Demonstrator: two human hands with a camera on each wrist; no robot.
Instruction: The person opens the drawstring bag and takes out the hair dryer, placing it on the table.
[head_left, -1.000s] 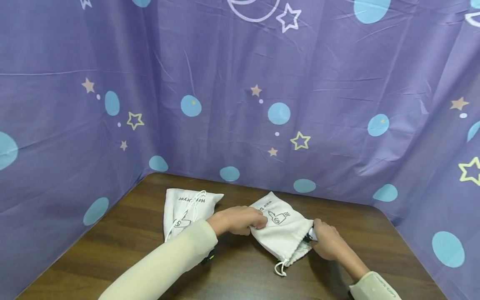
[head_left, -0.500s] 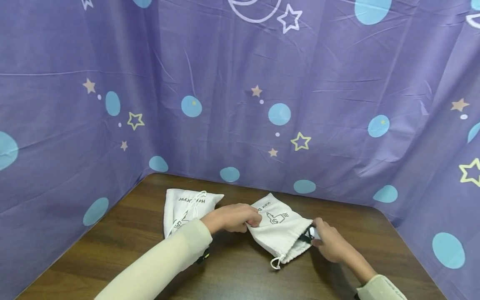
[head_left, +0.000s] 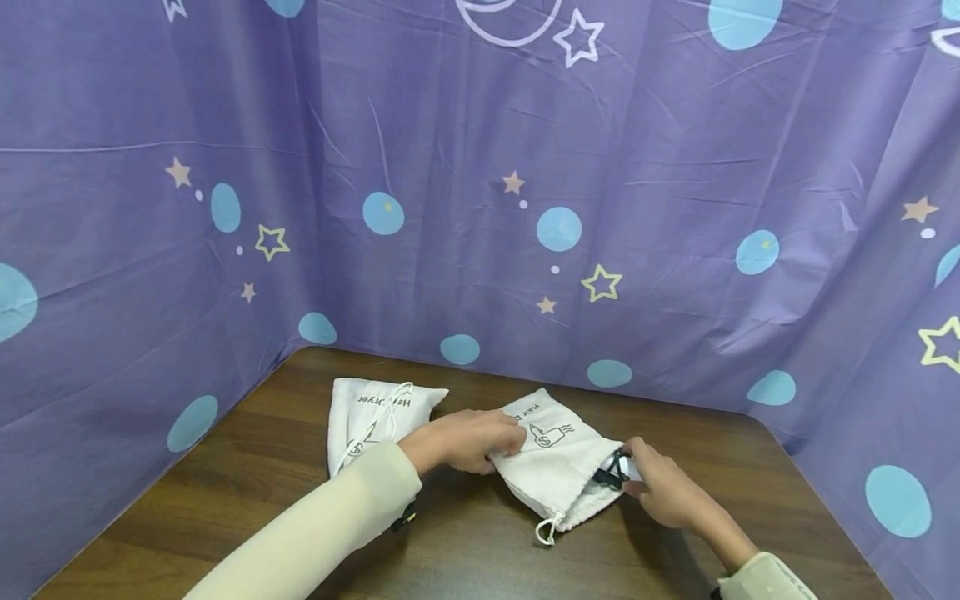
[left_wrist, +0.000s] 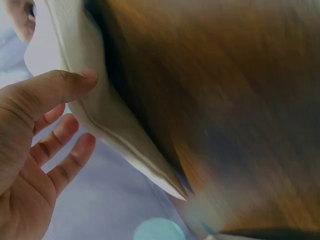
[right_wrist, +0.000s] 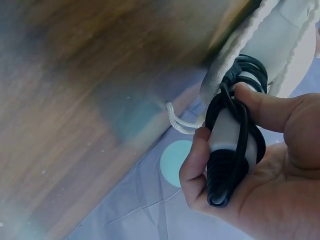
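Observation:
A white drawstring bag (head_left: 555, 471) printed "Hair D..." and a dryer drawing lies on the table, its mouth toward the lower right. My left hand (head_left: 474, 440) pinches its left edge, thumb on top of the cloth in the left wrist view. At the mouth, my right hand (head_left: 666, 490) grips the white handle of a hair dryer (right_wrist: 225, 129), with black cord (right_wrist: 243, 117) wound around it. Most of the dryer's body is hidden inside the bag. The drawstring (head_left: 550, 530) hangs loose at the mouth's lower corner.
A second white bag (head_left: 378, 398), marked "Hair Dryer", lies at the left, partly hidden behind my left arm. The brown wooden table (head_left: 480, 533) backs onto a purple patterned curtain (head_left: 450, 250), which also stands along both sides.
More of the black cord and handle shows at the bag's mouth. The bag and my left hand have shifted slightly left, while my right hand has moved slightly right.

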